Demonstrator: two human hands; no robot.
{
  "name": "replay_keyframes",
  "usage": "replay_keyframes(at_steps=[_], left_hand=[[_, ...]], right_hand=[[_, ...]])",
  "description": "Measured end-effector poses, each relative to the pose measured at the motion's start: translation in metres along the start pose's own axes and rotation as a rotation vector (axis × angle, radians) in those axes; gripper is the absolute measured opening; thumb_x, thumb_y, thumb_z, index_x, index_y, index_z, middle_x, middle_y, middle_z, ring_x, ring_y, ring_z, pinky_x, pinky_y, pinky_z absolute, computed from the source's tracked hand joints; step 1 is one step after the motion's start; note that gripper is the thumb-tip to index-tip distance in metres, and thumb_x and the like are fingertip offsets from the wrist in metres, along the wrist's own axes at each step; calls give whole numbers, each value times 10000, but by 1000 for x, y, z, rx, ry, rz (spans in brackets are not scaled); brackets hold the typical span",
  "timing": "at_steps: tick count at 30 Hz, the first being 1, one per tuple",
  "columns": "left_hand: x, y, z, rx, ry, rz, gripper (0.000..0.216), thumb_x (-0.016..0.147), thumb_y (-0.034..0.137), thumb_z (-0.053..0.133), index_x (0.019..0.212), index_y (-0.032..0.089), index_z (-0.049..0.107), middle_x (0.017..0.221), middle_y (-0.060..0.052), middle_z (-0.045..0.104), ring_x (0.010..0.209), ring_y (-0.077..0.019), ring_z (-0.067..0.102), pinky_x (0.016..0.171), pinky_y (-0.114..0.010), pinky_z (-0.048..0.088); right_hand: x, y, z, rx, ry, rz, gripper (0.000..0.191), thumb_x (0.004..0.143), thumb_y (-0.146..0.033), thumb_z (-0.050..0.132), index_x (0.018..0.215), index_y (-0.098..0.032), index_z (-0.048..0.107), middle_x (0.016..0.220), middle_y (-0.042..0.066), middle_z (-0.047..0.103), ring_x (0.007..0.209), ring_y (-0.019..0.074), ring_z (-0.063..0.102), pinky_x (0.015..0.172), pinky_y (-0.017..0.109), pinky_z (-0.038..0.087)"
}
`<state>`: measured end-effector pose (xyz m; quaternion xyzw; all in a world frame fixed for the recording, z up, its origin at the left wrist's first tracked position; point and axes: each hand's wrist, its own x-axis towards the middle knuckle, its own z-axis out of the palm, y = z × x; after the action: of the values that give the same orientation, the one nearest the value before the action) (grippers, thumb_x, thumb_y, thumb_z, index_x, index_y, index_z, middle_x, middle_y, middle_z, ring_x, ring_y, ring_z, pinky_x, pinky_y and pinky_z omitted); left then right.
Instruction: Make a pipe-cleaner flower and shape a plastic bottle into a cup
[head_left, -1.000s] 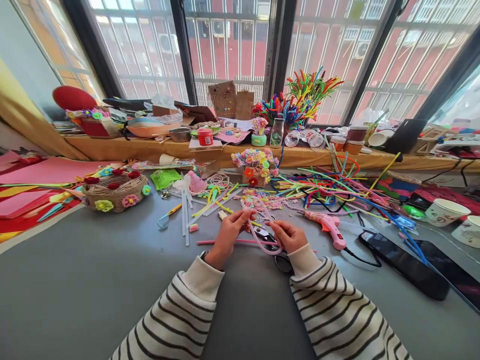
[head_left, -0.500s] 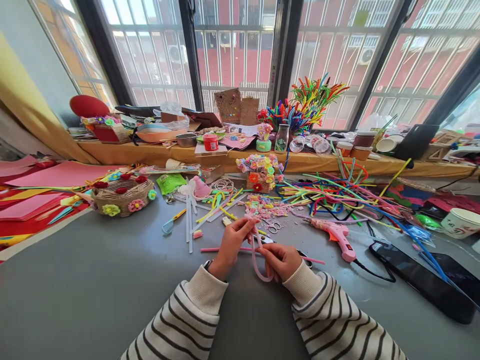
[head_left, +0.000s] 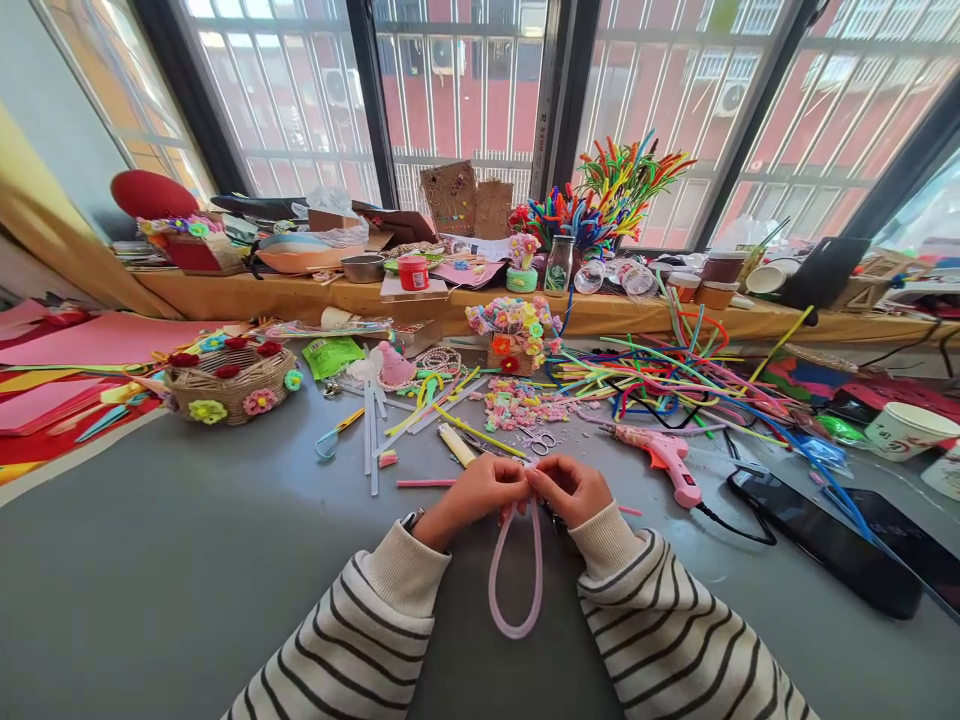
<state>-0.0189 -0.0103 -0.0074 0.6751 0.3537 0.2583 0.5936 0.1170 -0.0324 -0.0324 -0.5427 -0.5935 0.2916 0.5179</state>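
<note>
The loop (head_left: pixel 514 632) swung lower, hands (head_left: pixel 480 492) partly hiding, apparently, one pink stem (head_left: pixel 426 484).

My left grip (head_left: pixel 486 490): fingers curled, pinching | my right grip (head_left: pixel 576 490): pinching too, fingertips meeting the left's | my forearms (head_left: pixel 364 625): stretched forward, slanting inward toward each other.

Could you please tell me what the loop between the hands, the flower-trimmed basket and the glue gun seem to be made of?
Pale pink loop: probably a pipe cleaner, matte fuzzy fibre, perhaps over wire, given its soft-looking edge and smooth bend.
Basket: likely matte twine or paper cord, from its tan, ridged strands.
Glue gun: apparently smooth moulded plastic, from its even pink colour.
</note>
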Motion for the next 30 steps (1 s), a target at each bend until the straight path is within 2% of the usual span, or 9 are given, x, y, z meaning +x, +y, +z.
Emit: replay_keyframes(at_steps=[3, 5, 10, 13, 16, 20, 24, 26, 30], left_hand=[[1, -2, 0, 50, -8, 5, 334, 624, 430, 492, 497, 122, 516, 434, 32, 470, 338, -51, 384, 343, -174, 286], [1, -2, 0, 78, -9, 16, 331, 623, 434, 494, 508, 124, 518, 427, 41, 448, 353, -51, 385, 356, -173, 292], [2, 0, -1, 97, -55, 31, 331, 639, 424, 484, 534, 113, 529, 441, 43, 440, 380, -52, 399, 386, -171, 311], [1, 1, -2, 101, -139, 4, 330, 645, 423, 480, 580, 105, 537, 458, 43, 445, 377, -50, 400, 385, -174, 322], [0, 2, -2, 106, -204, -21, 320, 655, 413, 477, 657, 101, 547, 488, 45, 447, 381, -42, 388, 386, -171, 324], [0, 6, -1, 78, -187, 37, 282, 691, 378, 451, 698, 109, 536, 538, 47, 428, 415, -31, 355, 390, -157, 294], [0, 6, 3, -5, -174, 76, 259, 736, 357, 393, 723, 121, 498, 649, 16, 484, 555, -58, 433, 504, -170, 357], [0, 4, 6, -108, -221, 37, 257, 750, 372, 357, 775, 132, 446, 687, -10, 524, 594, -89, 498, 532, -207, 395], [0, -1, 7, -272, -343, -77, 207, 765, 364, 329, 811, 163, 341, 620, -11, 554, 463, -95, 527, 440, -215, 403]], right_hand=[[0, -1, 0, -29, 48, -18, 249, 588, -403, 540, 568, -157, 572, 494, 5, 550, 419, 94, 460, 417, 205, 367], [0, -3, -2, 56, 52, 17, 239, 588, -390, 542, 582, -155, 586, 483, 0, 549, 406, 87, 453, 398, 196, 360], [1, -7, -4, 411, -51, 235, 236, 523, -364, 619, 594, -140, 606, 390, -41, 494, 329, 51, 400, 326, 164, 315], [1, -4, -2, 501, -104, 297, 249, 491, -354, 646, 590, -126, 622, 411, -26, 523, 315, 33, 377, 315, 158, 297], [1, -1, 0, 548, -115, 294, 278, 486, -389, 637, 591, -134, 607, 447, -21, 541, 321, 28, 377, 318, 157, 294], [2, -2, -1, 576, -79, 238, 281, 515, -413, 616, 595, -151, 554, 444, -51, 510, 343, 32, 394, 339, 156, 317], [3, -4, -6, 531, 3, 178, 250, 567, -386, 599, 627, -155, 525, 428, -70, 479, 356, 33, 408, 369, 153, 351], [4, -3, -6, 503, 34, 154, 233, 588, -371, 589, 629, -153, 518, 429, -70, 476, 359, 34, 411, 377, 153, 363], [4, 0, -4, 446, 74, 104, 229, 623, -376, 558, 652, -159, 488, 457, -54, 504, 357, 51, 435, 358, 164, 370]])
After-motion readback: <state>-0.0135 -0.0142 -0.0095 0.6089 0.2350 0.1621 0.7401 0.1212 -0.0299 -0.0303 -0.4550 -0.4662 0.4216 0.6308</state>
